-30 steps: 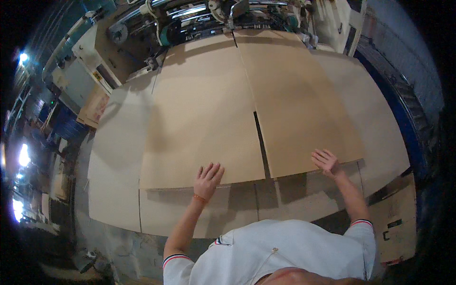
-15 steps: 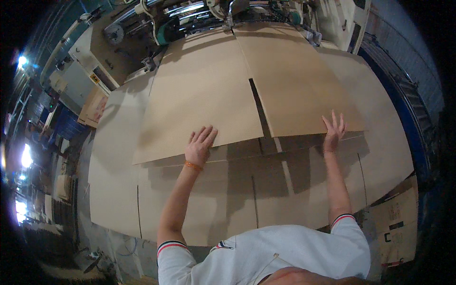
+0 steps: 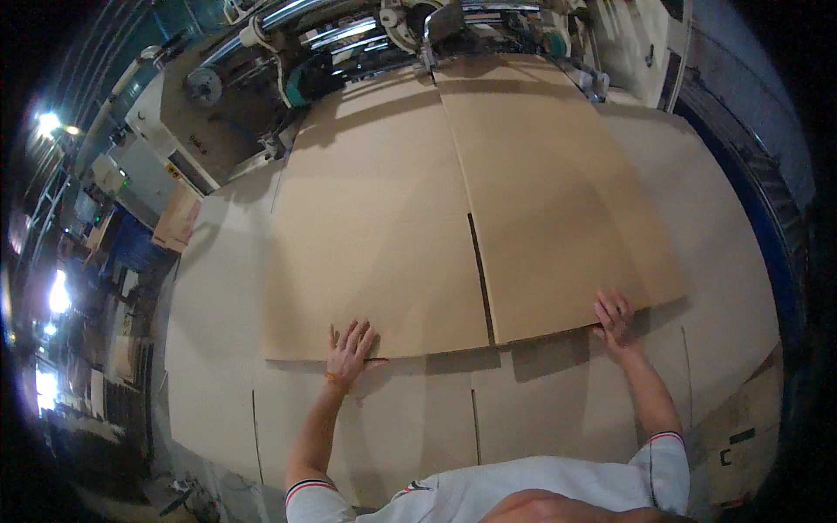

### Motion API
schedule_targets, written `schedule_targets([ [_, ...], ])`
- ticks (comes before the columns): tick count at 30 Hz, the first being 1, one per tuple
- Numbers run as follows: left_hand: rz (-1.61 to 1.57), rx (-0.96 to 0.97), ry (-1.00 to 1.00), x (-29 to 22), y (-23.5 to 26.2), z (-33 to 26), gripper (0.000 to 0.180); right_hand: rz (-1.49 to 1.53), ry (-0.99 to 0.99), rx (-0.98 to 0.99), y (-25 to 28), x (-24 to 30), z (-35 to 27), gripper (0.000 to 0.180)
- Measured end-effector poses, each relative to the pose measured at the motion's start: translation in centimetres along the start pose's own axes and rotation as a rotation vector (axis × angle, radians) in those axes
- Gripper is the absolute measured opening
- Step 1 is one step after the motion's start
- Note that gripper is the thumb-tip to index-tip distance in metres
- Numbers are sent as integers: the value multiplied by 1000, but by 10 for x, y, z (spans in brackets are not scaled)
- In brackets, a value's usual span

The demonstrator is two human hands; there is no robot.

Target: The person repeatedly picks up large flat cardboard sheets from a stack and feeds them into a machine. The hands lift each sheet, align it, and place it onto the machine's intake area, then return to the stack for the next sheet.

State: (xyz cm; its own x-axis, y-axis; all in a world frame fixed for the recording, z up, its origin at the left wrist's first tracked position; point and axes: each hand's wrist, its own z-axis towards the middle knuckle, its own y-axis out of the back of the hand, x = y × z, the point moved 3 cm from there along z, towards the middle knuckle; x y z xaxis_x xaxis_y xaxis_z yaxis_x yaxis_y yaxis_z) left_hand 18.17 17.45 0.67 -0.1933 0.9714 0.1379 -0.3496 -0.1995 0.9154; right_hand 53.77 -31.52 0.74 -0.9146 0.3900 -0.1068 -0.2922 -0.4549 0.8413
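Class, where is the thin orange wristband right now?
In the head view, the wristband is lower left of centre, at the wrist of the person's left hand, just off the near edge of the large tan cardboard sheet.

No legible text; dark marks on brown box (image 3: 751, 462), lower right, unreadable.

Counted: one upper cardboard sheet (image 3: 375, 244) with one long slot (image 3: 480, 279) at its near edge; two sets of fingers, left fingers (image 3: 352, 335) and right fingers (image 3: 615, 302); one orange wristband (image 3: 335, 378); two striped sleeve cuffs (image 3: 309, 485). Lower cardboard (image 3: 214, 349): too overlapped to number.
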Motion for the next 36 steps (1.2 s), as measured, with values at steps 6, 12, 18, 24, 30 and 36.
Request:
schedule_targets([
  [6, 102, -151, -207, 26, 24, 53, 54, -221, 42, -161, -20, -24, 36, 49],
  [12, 233, -108, -275, 77, 7, 135, 49, -222, 55, -230, -40, -71, 121, 60],
  [18, 261, -155, -204, 122, -41, 201, 43, -183, 80, -310, -73, -112, 196, 68],
  [24, 292, -92, -155, 172, -76, 272, 44, -181, 98, -330, -129, -158, 253, 67],
  [30, 330, -54, 13, 183, -93, 316, 48, -174, 51, -331, -159, -181, 279, 66],
  [36, 344, -186, 98, 145, -74, 292, 59, -202, -133, -382, -143, -146, 275, 70],
])
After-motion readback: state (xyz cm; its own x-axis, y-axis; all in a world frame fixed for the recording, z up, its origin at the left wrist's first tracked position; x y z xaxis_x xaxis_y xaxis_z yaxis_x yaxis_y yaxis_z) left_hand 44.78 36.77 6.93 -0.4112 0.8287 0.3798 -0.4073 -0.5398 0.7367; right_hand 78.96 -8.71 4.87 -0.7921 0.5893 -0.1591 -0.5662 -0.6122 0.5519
